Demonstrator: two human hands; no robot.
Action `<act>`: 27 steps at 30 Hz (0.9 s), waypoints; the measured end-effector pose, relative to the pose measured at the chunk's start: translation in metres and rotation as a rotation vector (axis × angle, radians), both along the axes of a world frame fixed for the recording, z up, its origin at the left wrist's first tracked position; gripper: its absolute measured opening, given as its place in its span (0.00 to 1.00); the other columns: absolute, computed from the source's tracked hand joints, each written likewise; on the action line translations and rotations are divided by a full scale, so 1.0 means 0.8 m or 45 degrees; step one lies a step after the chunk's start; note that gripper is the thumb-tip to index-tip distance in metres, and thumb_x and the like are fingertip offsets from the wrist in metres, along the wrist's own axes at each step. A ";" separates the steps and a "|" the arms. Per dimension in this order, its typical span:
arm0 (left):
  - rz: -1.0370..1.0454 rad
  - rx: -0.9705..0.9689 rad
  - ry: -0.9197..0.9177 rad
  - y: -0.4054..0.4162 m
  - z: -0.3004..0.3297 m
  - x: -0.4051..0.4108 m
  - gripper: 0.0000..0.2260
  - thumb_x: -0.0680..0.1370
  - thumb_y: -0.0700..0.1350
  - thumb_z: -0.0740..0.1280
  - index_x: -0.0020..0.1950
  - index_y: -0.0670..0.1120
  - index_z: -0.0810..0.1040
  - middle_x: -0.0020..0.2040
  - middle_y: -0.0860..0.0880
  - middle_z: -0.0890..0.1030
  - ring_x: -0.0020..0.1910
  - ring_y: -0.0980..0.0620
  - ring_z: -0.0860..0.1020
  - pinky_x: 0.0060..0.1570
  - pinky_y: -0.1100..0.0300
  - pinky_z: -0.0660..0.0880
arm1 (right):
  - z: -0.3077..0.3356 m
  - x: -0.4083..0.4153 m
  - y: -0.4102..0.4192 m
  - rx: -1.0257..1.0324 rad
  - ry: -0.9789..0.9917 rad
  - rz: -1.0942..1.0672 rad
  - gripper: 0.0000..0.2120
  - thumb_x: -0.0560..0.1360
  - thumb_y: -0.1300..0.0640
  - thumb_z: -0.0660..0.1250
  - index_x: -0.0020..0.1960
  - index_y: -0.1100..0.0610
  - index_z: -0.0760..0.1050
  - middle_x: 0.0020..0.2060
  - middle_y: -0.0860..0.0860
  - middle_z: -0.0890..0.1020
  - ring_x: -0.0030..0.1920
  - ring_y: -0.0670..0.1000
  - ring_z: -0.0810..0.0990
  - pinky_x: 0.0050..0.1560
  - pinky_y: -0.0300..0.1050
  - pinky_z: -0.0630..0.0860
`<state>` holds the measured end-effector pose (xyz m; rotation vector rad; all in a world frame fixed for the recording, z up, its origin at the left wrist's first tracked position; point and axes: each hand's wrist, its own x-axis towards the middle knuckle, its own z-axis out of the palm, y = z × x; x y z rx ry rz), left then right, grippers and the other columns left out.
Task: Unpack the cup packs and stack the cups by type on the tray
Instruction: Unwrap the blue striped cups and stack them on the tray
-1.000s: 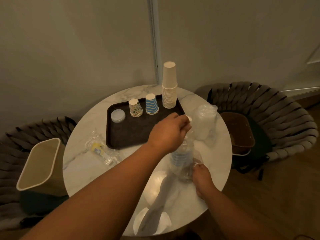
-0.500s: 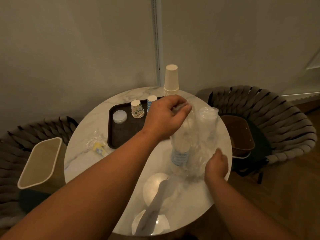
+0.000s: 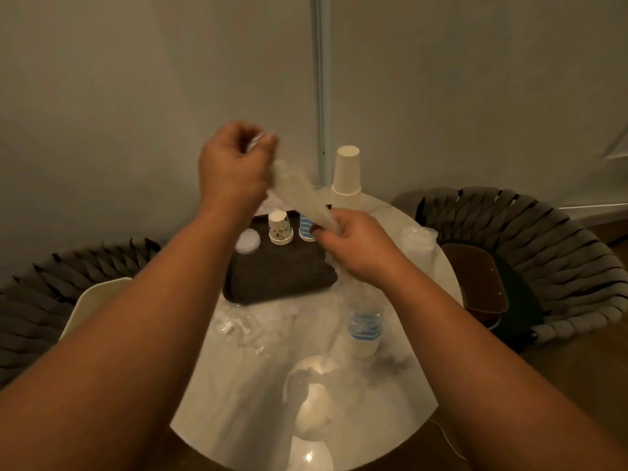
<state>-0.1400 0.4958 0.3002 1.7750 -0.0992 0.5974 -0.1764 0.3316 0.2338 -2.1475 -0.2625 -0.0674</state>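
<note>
Crinkly clear plastic wrapper (image 3: 299, 195) between left hand (image 3: 231, 171), right hand (image 3: 356, 246).

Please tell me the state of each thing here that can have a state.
left hand: grips top of plastic wrapper
right hand: grips wrapper's lower end
plastic wrapper: stretched between hands
blue-striped cups: stacked upside down on table
plain cups: stacked upside down
tray: partly filled

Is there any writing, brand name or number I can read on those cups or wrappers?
None can be read.
Blue-striped cups in their wrapper on the table: stripes only, no words visible.
Patterned cups on the tray: print too small and blurred.
Clear wrapper held between both hands: no legible text.
</note>
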 end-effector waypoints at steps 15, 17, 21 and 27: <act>0.474 0.438 0.709 0.183 -0.268 -0.111 0.21 0.77 0.57 0.66 0.61 0.42 0.75 0.59 0.43 0.77 0.57 0.44 0.76 0.60 0.52 0.72 | -0.221 -0.068 0.082 -0.865 0.716 0.552 0.16 0.82 0.45 0.54 0.58 0.56 0.72 0.58 0.57 0.78 0.56 0.57 0.76 0.50 0.46 0.69; 0.101 0.783 0.369 0.163 -0.297 -0.141 0.16 0.78 0.52 0.64 0.57 0.42 0.79 0.55 0.44 0.79 0.55 0.45 0.76 0.59 0.55 0.68 | -0.248 -0.077 0.084 -1.108 0.643 0.525 0.18 0.82 0.45 0.53 0.61 0.56 0.72 0.60 0.58 0.76 0.60 0.59 0.74 0.56 0.49 0.69; -0.481 1.451 0.113 0.140 -0.377 -0.171 0.17 0.79 0.49 0.57 0.57 0.44 0.82 0.61 0.44 0.80 0.63 0.39 0.77 0.66 0.50 0.70 | -0.273 -0.102 0.082 -1.291 0.219 0.277 0.22 0.75 0.46 0.62 0.63 0.58 0.73 0.62 0.57 0.74 0.66 0.61 0.69 0.64 0.51 0.66; -0.696 1.619 0.251 0.144 -0.424 -0.164 0.27 0.68 0.42 0.73 0.68 0.45 0.76 0.67 0.44 0.77 0.66 0.38 0.75 0.64 0.47 0.68 | -0.327 -0.140 0.104 -1.091 0.052 0.365 0.31 0.74 0.44 0.55 0.72 0.60 0.68 0.71 0.57 0.71 0.71 0.60 0.69 0.68 0.60 0.69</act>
